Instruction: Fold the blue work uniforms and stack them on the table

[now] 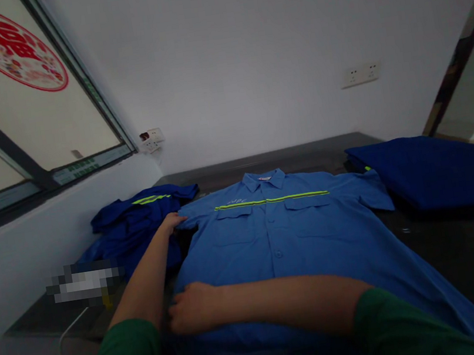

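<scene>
A light blue short-sleeved work shirt (314, 249) lies spread face up on the dark table, its collar toward the wall. A yellow-green stripe crosses its chest above two flap pockets. My left hand (172, 221) is at the cuff of the sleeve on the left, fingers closed on its edge. My right arm reaches across the lower body of the shirt, and my right hand (194, 308) is at the shirt's left side edge. Its fingers are curled down there, and what lies under them is partly hidden.
A heap of darker blue garments (132, 223) with a yellow stripe lies at the left. Folded dark blue cloth (432, 172) is stacked on the right of the dark table (463, 262). A white cable (64, 345) hangs at the left edge; a blurred-out object lies near it.
</scene>
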Available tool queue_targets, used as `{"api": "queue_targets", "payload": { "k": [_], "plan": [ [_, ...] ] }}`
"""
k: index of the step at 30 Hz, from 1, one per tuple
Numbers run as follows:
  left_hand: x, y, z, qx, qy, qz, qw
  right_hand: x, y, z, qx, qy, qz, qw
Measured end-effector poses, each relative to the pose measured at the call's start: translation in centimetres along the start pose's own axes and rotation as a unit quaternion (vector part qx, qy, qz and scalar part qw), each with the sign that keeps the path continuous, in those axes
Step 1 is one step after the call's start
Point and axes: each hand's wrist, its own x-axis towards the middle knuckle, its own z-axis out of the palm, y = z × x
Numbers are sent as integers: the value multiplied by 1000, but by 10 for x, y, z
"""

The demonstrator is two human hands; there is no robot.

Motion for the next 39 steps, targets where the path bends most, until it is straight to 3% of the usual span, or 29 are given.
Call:
{"api": "queue_targets", "payload": {
  "k": [5, 9, 12, 16, 20, 22, 25, 28, 31, 34, 37, 39],
  "plan": [
    [1, -5, -4, -97, -10, -5, 995, 14, 29, 2, 35, -29, -8, 999],
    [-8, -12, -2, -165, -6, -15, 986, 21, 33, 1, 67, -34, 16, 997],
    [-14, -9, -1, -220, -13, -31, 975, 6, 32, -7, 60, -37, 28, 997],
    [-14, 19, -1, -307, -17, -29, 951, -42, 32, -19, 17, 10, 41, 999],
    [-5, 79, 14, -390, -19, 13, 920, -96, 27, -25, -41, 102, 102, 989],
    [-4, 116, 35, -416, -34, 41, 908, -118, 21, -26, -58, 123, 138, 981],
    [-11, 167, 83, -427, -68, 84, 898, -146, 9, -25, -55, 126, 197, 971],
    [-30, 203, 142, -332, -87, 141, 928, -169, -3, -21, -31, 110, 237, 965],
    [-52, 219, 196, -247, -93, 173, 949, -188, -11, -11, -18, 100, 259, 960],
    [-72, 224, 236, -200, -103, 196, 955, -202, -16, -2, -8, 86, 270, 959],
    [-87, 222, 257, -147, -128, 228, 954, -211, -20, 4, 5, 71, 280, 957],
    [-94, 219, 258, -119, -148, 250, 950, -215, -23, 7, 15, 67, 281, 957]
  ]
}}
